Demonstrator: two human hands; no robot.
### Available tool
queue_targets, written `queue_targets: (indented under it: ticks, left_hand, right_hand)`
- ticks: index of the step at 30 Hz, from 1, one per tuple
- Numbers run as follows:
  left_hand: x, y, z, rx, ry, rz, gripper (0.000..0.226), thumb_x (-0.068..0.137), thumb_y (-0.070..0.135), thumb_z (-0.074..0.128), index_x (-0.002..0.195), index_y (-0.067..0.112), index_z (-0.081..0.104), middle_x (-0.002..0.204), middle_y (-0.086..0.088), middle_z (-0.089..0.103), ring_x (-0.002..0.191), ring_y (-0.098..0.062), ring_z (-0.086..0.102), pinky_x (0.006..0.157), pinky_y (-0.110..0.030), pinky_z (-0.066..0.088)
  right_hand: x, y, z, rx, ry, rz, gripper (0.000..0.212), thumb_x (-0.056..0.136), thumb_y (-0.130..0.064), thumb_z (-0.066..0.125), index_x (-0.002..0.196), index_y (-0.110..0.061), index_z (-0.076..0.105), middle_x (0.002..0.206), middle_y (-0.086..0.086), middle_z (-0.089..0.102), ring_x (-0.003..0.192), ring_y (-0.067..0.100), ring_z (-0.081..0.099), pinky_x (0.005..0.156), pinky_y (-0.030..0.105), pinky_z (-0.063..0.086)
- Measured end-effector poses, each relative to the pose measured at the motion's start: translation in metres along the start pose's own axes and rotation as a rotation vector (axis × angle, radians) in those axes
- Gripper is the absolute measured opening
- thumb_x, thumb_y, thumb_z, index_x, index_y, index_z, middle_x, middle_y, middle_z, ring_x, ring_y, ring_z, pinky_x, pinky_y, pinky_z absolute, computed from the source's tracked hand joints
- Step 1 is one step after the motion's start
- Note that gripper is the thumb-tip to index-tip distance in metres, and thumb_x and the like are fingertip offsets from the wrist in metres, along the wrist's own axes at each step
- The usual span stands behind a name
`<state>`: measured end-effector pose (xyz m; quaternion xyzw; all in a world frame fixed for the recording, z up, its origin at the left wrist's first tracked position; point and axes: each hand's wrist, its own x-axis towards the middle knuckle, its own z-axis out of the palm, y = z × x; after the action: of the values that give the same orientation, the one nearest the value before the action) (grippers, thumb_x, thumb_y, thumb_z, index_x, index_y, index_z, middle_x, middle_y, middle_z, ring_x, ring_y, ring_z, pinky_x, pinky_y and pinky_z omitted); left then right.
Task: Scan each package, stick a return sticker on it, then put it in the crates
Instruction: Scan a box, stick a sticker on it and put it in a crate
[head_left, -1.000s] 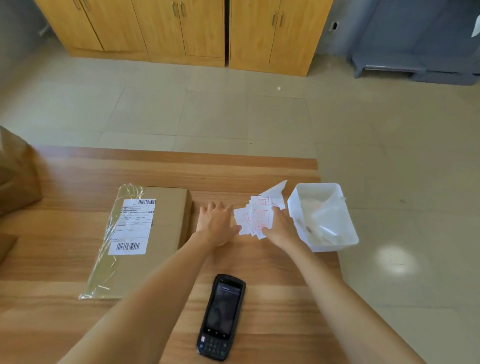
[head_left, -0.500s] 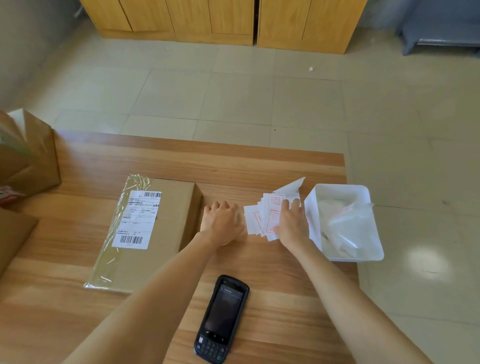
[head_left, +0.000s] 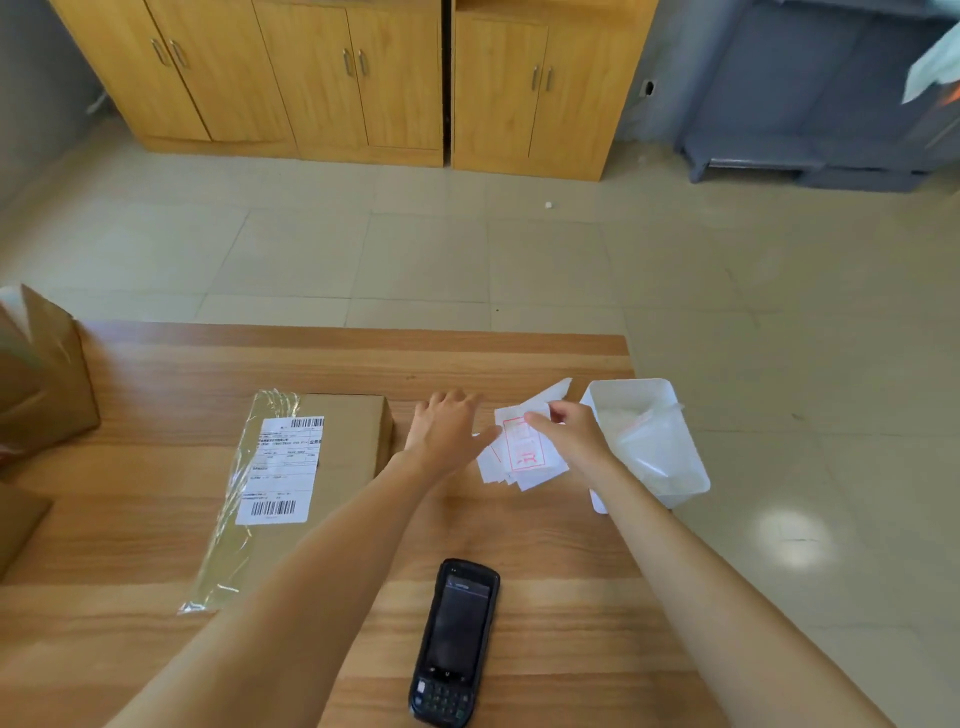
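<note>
Half a second earlier the right hand (head_left: 576, 434) had lain flat on the pile of return stickers (head_left: 524, 452); now it had lifted, thumb and fingers pinching the top sticker at its far edge so that the sheet tilted up off the rest. Its red print faced upward. The left hand (head_left: 447, 434) had stayed just beside the pile, palm down on the table (head_left: 322, 364), fingers relaxed and slightly spread, its thumb reaching toward the stickers' left edge. The package (head_left: 311, 467), a flat cardboard box with clear tape and a white shipping label (head_left: 283, 470), lay on the table to the left of that hand, touching nothing else. A white plastic tray (head_left: 670, 395) sat at the table's right edge, just beyond the right hand. The handheld scanner (head_left: 457, 642) lay screen-up near the table's front, between the two forearms. Other brown boxes (head_left: 41, 364) stood at the far left.
</note>
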<state>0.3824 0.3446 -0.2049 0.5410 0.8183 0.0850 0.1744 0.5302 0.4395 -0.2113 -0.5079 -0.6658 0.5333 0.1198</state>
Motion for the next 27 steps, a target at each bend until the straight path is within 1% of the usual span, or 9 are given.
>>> queue_targets:
  ticks: [3,4,6,10,13,17,20,23,27]
  left_hand:
    - [-0.012,0.001,-0.019,-0.322,0.078,0.032,0.038,0.09,0.042,0.06,0.122,0.021,0.059,0.12,-0.001,0.06,0.114,-0.02,0.053,0.094,-0.034,0.042]
    - [-0.016,-0.001,-0.027,-0.436,0.099,0.027,0.031,0.089,0.037,0.064,0.114,0.019,0.063,0.11,0.0,0.064,0.105,-0.018,0.058,0.085,-0.031,0.045]
    - [-0.026,-0.008,-0.044,-0.619,0.122,0.016,0.019,0.085,0.029,0.07,0.097,0.015,0.066,0.092,0.002,0.067,0.085,-0.013,0.06,0.07,-0.022,0.044]
    - [-0.047,-0.029,-0.076,-0.685,0.118,0.116,0.008,0.084,0.019,0.072,0.08,0.014,0.067,0.08,0.002,0.067,0.071,-0.007,0.058,0.065,-0.016,0.041]
    - [-0.059,-0.048,-0.092,-0.659,0.107,0.15,0.009,0.083,0.017,0.073,0.083,0.009,0.07,0.085,-0.004,0.07,0.071,-0.008,0.058,0.067,-0.017,0.043]
    - [-0.07,-0.069,-0.107,-0.686,0.107,0.143,0.014,0.082,0.018,0.074,0.091,0.008,0.067,0.087,-0.006,0.07,0.078,-0.015,0.061,0.072,-0.029,0.047]
    - [-0.079,-0.078,-0.113,-0.717,0.132,0.125,0.013,0.084,0.017,0.072,0.087,0.012,0.06,0.09,-0.007,0.069,0.08,-0.016,0.061,0.066,-0.024,0.043]
    - [-0.086,-0.082,-0.117,-0.744,0.158,0.129,0.012,0.085,0.015,0.072,0.084,0.012,0.06,0.088,-0.001,0.066,0.08,-0.014,0.06,0.069,-0.023,0.046]
    - [-0.091,-0.086,-0.121,-0.778,0.162,0.121,0.009,0.083,0.013,0.073,0.086,0.012,0.065,0.079,0.0,0.062,0.074,-0.016,0.059,0.076,-0.036,0.052]
  right_hand:
    - [-0.021,-0.026,0.006,0.12,0.021,-0.041,0.021,0.09,-0.022,0.064,0.081,-0.002,0.063,0.075,0.004,0.057,0.073,0.018,0.054,0.067,0.028,0.038]
    - [-0.028,-0.035,0.01,0.156,0.026,-0.057,0.019,0.09,-0.021,0.064,0.083,-0.004,0.065,0.077,0.004,0.059,0.076,0.019,0.056,0.069,0.03,0.04]
    - [-0.045,-0.052,0.018,0.189,0.035,-0.077,0.014,0.09,-0.022,0.065,0.082,-0.011,0.066,0.08,0.002,0.063,0.077,0.018,0.059,0.069,0.028,0.043]
    - [-0.075,-0.082,0.036,0.235,-0.001,-0.104,0.025,0.085,-0.017,0.071,0.101,0.001,0.064,0.087,0.006,0.065,0.076,0.016,0.063,0.064,0.023,0.047]
    - [-0.095,-0.1,0.052,0.228,-0.054,-0.109,0.019,0.086,-0.012,0.07,0.103,-0.006,0.065,0.084,-0.001,0.068,0.071,0.007,0.065,0.055,0.014,0.048]
    - [-0.111,-0.115,0.072,0.204,-0.02,-0.112,0.018,0.089,-0.013,0.066,0.104,-0.004,0.066,0.086,0.001,0.067,0.076,0.011,0.065,0.064,0.019,0.049]
    - [-0.12,-0.122,0.082,0.226,0.008,-0.132,0.014,0.088,-0.009,0.065,0.103,-0.007,0.067,0.085,-0.001,0.068,0.076,0.01,0.065,0.063,0.018,0.051]
    - [-0.126,-0.129,0.088,0.222,0.03,-0.156,0.017,0.086,-0.006,0.068,0.103,-0.005,0.067,0.085,0.0,0.069,0.076,0.01,0.066,0.064,0.019,0.052]
    - [-0.13,-0.134,0.089,0.202,0.068,-0.152,0.02,0.081,-0.008,0.073,0.1,-0.006,0.066,0.085,0.0,0.069,0.078,0.016,0.067,0.06,0.021,0.052]
